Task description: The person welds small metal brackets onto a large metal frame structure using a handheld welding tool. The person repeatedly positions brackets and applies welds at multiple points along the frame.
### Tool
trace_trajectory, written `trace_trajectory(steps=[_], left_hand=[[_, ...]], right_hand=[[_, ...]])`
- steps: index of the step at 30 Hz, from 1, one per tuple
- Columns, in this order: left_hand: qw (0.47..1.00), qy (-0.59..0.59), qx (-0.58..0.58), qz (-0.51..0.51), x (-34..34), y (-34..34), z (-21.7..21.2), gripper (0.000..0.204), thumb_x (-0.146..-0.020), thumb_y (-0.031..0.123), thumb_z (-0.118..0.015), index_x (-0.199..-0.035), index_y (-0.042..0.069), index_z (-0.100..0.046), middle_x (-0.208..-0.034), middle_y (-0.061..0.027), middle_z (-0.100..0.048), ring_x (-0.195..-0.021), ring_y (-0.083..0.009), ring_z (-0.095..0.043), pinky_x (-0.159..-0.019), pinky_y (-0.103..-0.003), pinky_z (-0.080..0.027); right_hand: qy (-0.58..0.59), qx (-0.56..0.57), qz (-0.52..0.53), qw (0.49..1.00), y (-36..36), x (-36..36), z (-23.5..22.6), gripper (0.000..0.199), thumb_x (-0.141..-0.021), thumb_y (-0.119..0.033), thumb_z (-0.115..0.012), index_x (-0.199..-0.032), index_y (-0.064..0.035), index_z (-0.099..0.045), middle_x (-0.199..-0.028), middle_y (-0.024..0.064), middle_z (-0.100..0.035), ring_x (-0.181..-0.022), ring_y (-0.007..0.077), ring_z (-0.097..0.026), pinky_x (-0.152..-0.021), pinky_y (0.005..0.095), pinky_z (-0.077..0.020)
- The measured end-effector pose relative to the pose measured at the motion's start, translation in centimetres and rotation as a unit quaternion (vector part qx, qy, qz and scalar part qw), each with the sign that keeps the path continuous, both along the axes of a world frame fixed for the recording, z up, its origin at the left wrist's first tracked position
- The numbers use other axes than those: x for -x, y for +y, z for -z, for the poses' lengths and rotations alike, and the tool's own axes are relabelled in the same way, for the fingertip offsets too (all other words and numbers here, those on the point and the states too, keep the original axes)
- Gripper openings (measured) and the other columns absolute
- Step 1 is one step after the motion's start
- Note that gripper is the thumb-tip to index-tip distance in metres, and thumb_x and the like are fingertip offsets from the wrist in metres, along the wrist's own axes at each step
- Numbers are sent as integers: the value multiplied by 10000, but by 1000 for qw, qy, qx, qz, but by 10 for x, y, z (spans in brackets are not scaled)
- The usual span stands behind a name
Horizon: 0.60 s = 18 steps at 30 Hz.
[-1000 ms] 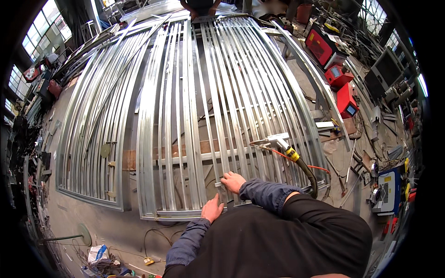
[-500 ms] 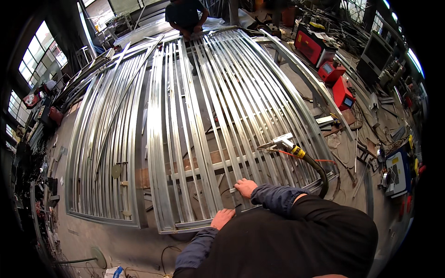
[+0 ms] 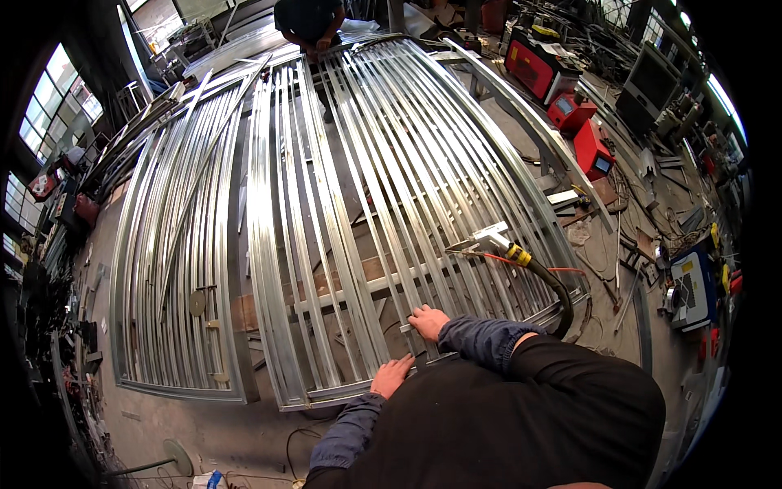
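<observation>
A large frame of shiny metal bars (image 3: 358,244) lies in front of me. At its near edge my left hand (image 3: 393,376) rests on the bar ends, fingers stretched forward and nothing visibly gripped. Farther forward and to the right, my right hand (image 3: 428,323) has its fingers bent over one of the bars, beside a small pale piece (image 3: 406,328); its fingertips are partly hidden. A welding gun (image 3: 493,236) with a yellow collar and thick black hose lies across the bars to the right of both hands.
A second barred frame (image 3: 179,269) lies at left, carrying a round disc (image 3: 198,304). Across the far end, another person (image 3: 314,28) bends over the bars. Red machines (image 3: 593,148) and a blue-and-white unit (image 3: 692,289) stand at right. Cables and scrap litter the floor.
My view has shifted slightly, so the frames sit a little farther left. The fingers of my left hand reach slightly farther forward; my right hand stays at the same bar.
</observation>
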<state>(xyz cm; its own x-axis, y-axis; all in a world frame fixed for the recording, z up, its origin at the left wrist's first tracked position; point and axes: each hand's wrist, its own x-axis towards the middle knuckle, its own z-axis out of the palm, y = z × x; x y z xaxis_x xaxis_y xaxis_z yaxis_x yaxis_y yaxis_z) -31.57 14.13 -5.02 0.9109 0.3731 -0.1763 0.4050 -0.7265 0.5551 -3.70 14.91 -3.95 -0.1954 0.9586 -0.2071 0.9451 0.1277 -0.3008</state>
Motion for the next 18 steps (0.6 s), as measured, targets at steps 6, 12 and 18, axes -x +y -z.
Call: trace_trajectory(steps=[6,12,18], left_hand=[[999,32,29,-25,-6,1,-8,623,-1026,430,-623,-1567,133,-533,-1640,-33,-531,-1290,-282,-608,-1048,-440,-500],[985,38,113,-125,-25,-6,-24,659,-954,362,-719,-1543,115,-559,-1402,-118,-692,-1224,-344,-637,-1022,-475,-517],[965,-15,122,-233,-40,-24,-1,610,-903,309,-733,-1487,169,-627,-1165,-172,-763,-1094,-403,-689,-965,-521,-538]], right_hand=[[29,-24,1,999,2,-2,-1,234,-892,-168,-697,-1112,-86,-700,-1144,158,-652,-1073,409,-636,-902,484,-585],[41,-42,-24,998,0,-11,-2,226,-886,-166,-700,-1094,-79,-693,-1138,159,-641,-1059,408,-631,-889,486,-581],[61,-43,-44,996,1,-17,-2,272,-893,-159,-687,-1148,-67,-671,-1140,168,-623,-1102,409,-614,-910,495,-571]])
